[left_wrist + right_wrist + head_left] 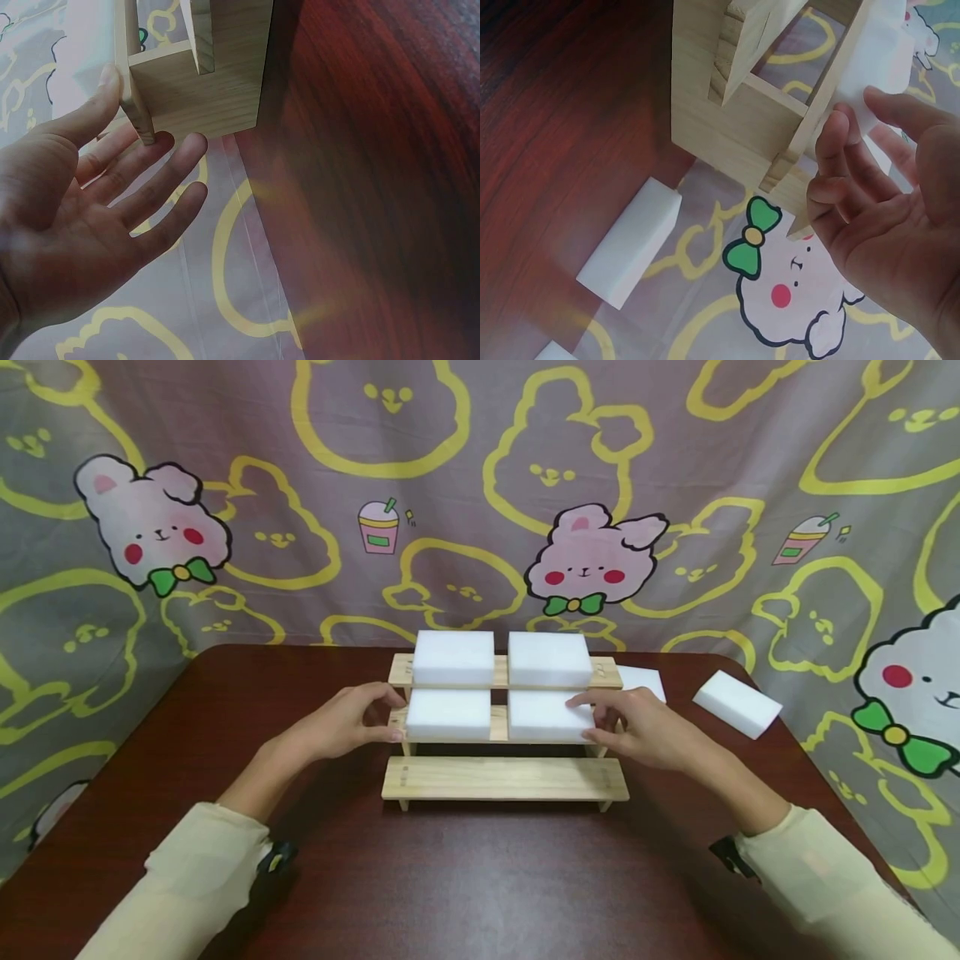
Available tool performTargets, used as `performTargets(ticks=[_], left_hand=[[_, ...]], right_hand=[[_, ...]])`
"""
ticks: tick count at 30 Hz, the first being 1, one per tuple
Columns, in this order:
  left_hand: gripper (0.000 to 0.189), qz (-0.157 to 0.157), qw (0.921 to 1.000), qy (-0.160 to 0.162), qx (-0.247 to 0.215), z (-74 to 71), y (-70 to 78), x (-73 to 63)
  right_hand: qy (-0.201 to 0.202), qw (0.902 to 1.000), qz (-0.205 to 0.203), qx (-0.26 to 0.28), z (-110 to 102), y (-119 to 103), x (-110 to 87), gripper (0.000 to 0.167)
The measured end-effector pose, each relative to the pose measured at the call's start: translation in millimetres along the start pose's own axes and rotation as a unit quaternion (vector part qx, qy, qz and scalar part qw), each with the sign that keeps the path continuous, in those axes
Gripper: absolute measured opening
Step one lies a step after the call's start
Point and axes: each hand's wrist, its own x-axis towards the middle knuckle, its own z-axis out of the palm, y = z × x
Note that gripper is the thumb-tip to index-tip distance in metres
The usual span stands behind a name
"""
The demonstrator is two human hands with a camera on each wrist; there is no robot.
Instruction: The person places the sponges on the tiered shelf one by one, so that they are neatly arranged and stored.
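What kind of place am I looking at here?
Probably an indoor tabletop workspace, though I can't tell what kind of room: there's a dark brown table, cartoon-printed cloth hung behind it, and a tiered wooden rack holding white foam-like blocks.

The blocks (453, 656) are white, the rack (506, 778) pale tan, the table (480, 885) red-brown, the cloth (450, 493) yellow-outlined grey.

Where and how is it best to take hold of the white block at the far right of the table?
Probably across its middle, with the right hand coming from above and gripping its two long sides: the white block lies on the table, longer than wide, apart from the wooden rack, with nothing on top.
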Motion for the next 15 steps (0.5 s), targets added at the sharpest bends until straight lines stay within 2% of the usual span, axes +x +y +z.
performTargets(ticks=[8, 15], left_hand=[[0.041, 0.004, 1.0, 0.001, -0.001, 1.8, -0.5, 1.3], [0.041, -0.005, 1.0, 0.001, 0.0, 1.1, -0.3, 1.6]], right_hand=[[0.009, 0.9999, 0.006, 0.001, -10, -3, -13.6, 0.038], [0.058, 0.9977, 0.021, -0.03, -31, 4, -31.4, 0.033]])
